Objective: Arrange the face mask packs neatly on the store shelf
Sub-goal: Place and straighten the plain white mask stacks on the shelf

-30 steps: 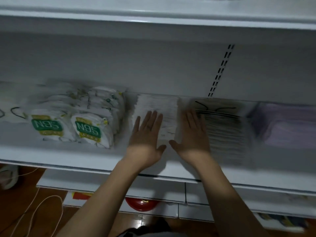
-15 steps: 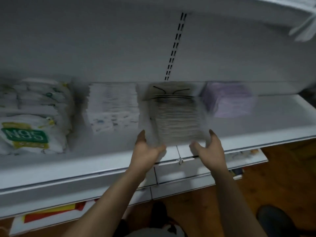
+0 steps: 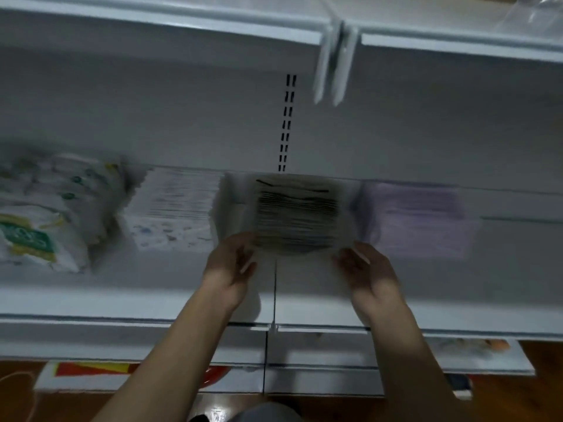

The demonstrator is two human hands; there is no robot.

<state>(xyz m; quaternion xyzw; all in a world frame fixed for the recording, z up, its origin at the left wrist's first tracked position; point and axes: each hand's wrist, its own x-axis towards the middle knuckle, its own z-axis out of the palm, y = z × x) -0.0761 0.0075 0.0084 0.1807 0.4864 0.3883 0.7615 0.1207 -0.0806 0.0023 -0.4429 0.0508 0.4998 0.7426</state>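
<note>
Head view, motion-blurred, so fine detail is out.

- Black mask stack (image 3: pixel 297 214): clear-wrapped packs of dark masks, sitting on the store shelf (image 3: pixel 152 287) mid-depth. It is directly below the slotted upright (image 3: pixel 286 123) in the back panel. Its near edge sits lower in frame than the neighbours' near edges.
- Left hand (image 3: pixel 231 266): on the stack's near-left corner, palm turned inward, fingers curled round the corner and thumb up alongside it.
- Right hand (image 3: pixel 365 269): mirror of that on the near-right corner, palm inward, fingers curled onto the wrap. (Blur hides exactly where the fingertips land on either side.)
- The stack is held between the two hands. Can't tell if it's lifted or flat on the deck.

Neighbours in the same row:
- White mask stack (image 3: pixel 179 208) just left of the black one, apparently touching or nearly so.
- Purple mask stack (image 3: pixel 417 217) just right, with a narrow gap.
- N95 packs (image 3: pixel 39 214) at far left, white bags with green and yellow labels, piled loosely and tilted, beside the white stack.

Other items: upper shelf (image 3: pixel 182 22) overhead with two white brackets (image 3: pixel 333 56) hanging at the seam. Lower shelf (image 3: pixel 320 379) is below the front lip, and wooden floor (image 3: pixel 542 391) is at the bottom right.
</note>
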